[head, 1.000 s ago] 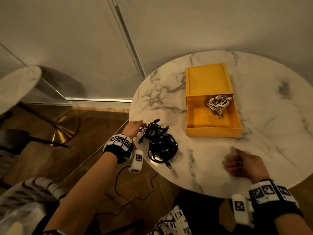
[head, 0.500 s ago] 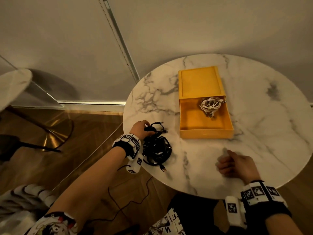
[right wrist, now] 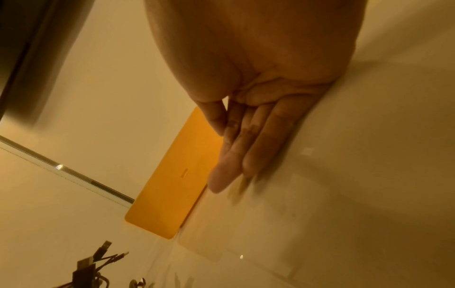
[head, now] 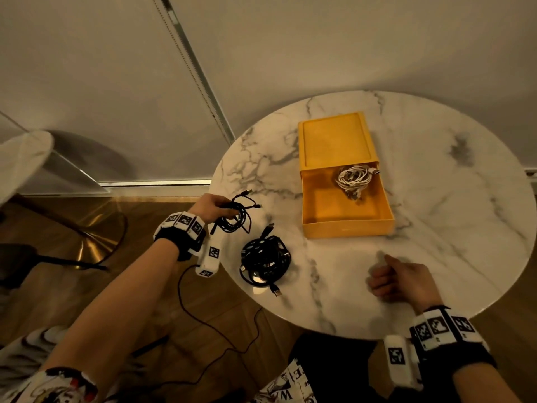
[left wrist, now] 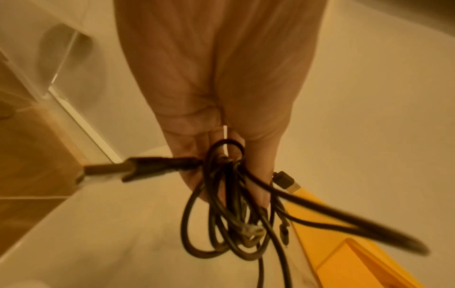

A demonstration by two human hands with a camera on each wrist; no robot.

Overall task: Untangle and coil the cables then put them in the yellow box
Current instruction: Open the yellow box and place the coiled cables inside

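A: Left hand [head: 209, 210] is gripping a small black bundle [head: 234, 218] at the table's [head: 436, 228] left edge. Fingers are curling round several strands; the loops are dangling below, plugs sticking out toward the far side.

B: The left wrist view is confirming it: the left hand [left wrist: 221, 120] is pinching the small black bundle [left wrist: 229, 214] between thumb and fingers, one plug jutting left, another by the box [left wrist: 349, 263].

A: Big black tangle [head: 266, 261] is lying on the table, just beside the held bundle but apart from it, one USB plug poking off its near side.

B: Box [head: 343, 199] is sitting open mid-table, its lid flat behind the tray. White coil [head: 353, 178] is lying inside, at the tray's far right corner.

A: Right hand [head: 402, 282] is resting on the table near the front edge, well apart from the cables, holding nothing. Fingers are looking loosely curled from the head view.

B: From the wrist, the right hand's [right wrist: 258, 117] fingers are lying fairly straight, little-finger side on the table [right wrist: 344, 194], box [right wrist: 172, 175] beyond them. Blurred at the tips. Grip is loose and empty.

A: Thin black wire [head: 203, 309] is trailing over the wooden floor [head: 87, 286] below the left wrist.
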